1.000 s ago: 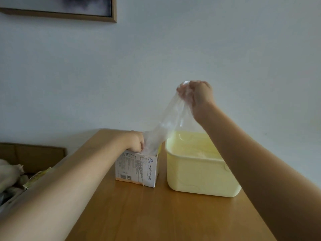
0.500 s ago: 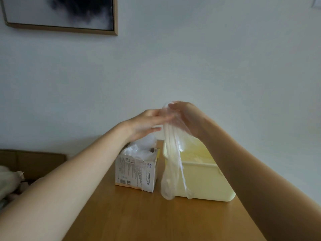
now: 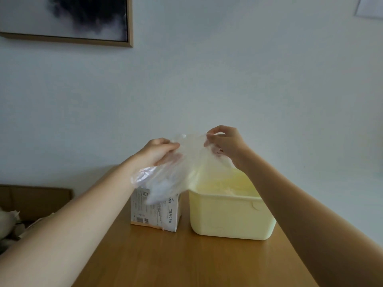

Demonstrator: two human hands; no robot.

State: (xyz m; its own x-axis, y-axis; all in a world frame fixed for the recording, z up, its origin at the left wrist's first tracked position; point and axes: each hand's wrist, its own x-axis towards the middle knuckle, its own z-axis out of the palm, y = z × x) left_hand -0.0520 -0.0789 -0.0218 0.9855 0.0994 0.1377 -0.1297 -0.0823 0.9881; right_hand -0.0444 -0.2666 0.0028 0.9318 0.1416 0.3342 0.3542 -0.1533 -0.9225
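Note:
A thin clear plastic glove [image 3: 182,168] is held up in the air above the table, spread between both hands. My left hand [image 3: 157,152] pinches its left edge with thumb and fingers. My right hand [image 3: 226,143] pinches its right upper edge. Below the glove stands a small white carton of disposable gloves [image 3: 155,210] with more plastic bunched at its top. To the carton's right sits a pale yellow plastic tub [image 3: 230,216]; what lies inside it is blurred.
Both stand at the far end of a wooden table [image 3: 186,262] against a white wall. A framed picture [image 3: 66,19] hangs upper left. A brown cardboard box [image 3: 35,197] with pale items is at the left.
My right hand pulled the glove up out of the carton while the left hand held the carton. The left hand then rose to the glove. Now both hands have drawn it apart sideways.

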